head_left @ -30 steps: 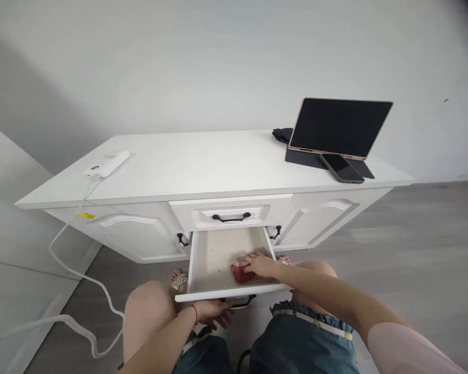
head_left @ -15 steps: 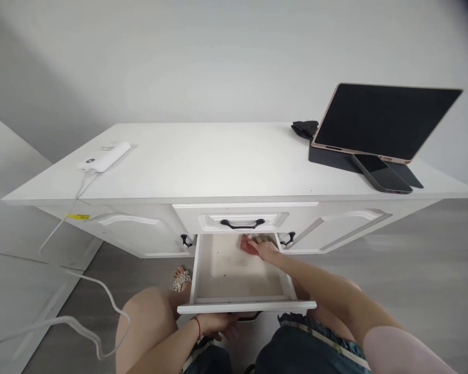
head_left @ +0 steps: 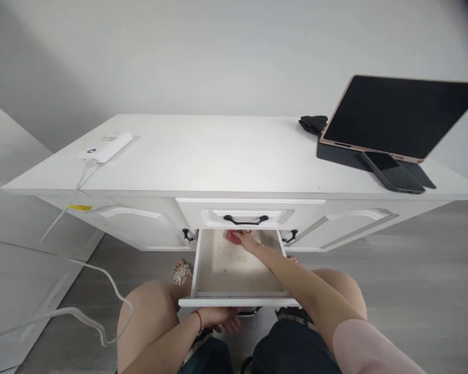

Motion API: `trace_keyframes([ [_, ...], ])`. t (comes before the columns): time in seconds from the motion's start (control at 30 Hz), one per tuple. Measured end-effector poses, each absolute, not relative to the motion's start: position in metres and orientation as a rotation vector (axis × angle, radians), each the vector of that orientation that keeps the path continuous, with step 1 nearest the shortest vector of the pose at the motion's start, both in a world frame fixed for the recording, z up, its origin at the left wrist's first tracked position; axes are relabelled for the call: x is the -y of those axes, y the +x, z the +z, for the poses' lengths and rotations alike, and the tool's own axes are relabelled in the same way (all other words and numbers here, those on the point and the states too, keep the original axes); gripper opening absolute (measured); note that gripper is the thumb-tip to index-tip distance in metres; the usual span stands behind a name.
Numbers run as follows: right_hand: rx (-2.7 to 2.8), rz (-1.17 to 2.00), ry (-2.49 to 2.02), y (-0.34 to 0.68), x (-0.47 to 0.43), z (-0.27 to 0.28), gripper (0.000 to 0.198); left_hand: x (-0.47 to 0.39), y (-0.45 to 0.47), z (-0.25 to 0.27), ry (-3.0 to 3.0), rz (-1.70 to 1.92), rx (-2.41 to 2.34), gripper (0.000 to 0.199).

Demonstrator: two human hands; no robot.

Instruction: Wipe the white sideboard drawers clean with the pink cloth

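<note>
A white drawer (head_left: 218, 283) is pulled out of the cabinet, its pale bottom marked with a few dark specks. At the back of it, my right hand (head_left: 248, 241) is closed on a red cloth (head_left: 234, 237), pressed against the drawer bottom; part of the cloth lies under my fingers. Just below the drawer front, my left hand (head_left: 220, 317) is next to the drawer's black handle (head_left: 249, 311). Its fingers hang loose and apart, with nothing visible in them.
On the white cabinet top (head_left: 203, 156) are a white power bank (head_left: 106, 148) with a cable, a tablet (head_left: 398, 119) on a dark stand, a phone (head_left: 392, 171) and a black crumpled item (head_left: 313, 124). A shut drawer (head_left: 245, 213) is above the open one. My knees flank it.
My right hand has slid the red cloth leftward along the back of the drawer. My left hand stays below the drawer front. The view has shifted slightly.
</note>
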State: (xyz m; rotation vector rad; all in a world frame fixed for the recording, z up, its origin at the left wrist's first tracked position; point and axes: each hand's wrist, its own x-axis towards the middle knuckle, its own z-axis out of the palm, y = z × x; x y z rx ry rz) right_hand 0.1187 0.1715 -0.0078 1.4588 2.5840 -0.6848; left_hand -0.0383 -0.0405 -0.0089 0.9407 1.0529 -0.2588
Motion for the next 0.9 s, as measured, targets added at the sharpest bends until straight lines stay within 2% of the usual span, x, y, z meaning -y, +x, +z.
trace_keyframes([
  [0.2,-2.518,-0.660,1.287,0.125,-0.133,0.000,0.080,0.038,-0.038,-0.009,0.949,-0.280,-1.030,0.066],
  [0.27,-2.518,-0.695,1.224,0.129,-0.117,0.003,0.071,0.037,-0.038,-0.005,0.945,-0.285,-1.016,0.063],
  [0.37,-2.502,-0.775,1.149,0.133,-0.094,0.009,0.043,0.037,-0.039,0.002,0.935,-0.304,-0.991,0.062],
  [0.43,-2.498,-0.829,1.084,0.135,-0.080,0.013,0.036,0.037,-0.040,0.006,0.928,-0.320,-0.978,0.062],
  [0.53,-2.518,-0.868,0.968,0.139,-0.067,0.016,0.035,0.038,-0.040,0.008,0.932,-0.326,-0.979,0.062],
  [0.67,-2.575,-0.818,0.834,0.148,-0.064,0.010,0.049,0.039,-0.039,0.004,0.956,-0.301,-1.006,0.062],
  [0.9,-2.613,-0.732,0.857,0.148,-0.084,0.000,0.048,0.038,-0.039,-0.008,0.929,-0.292,-0.990,0.061],
])
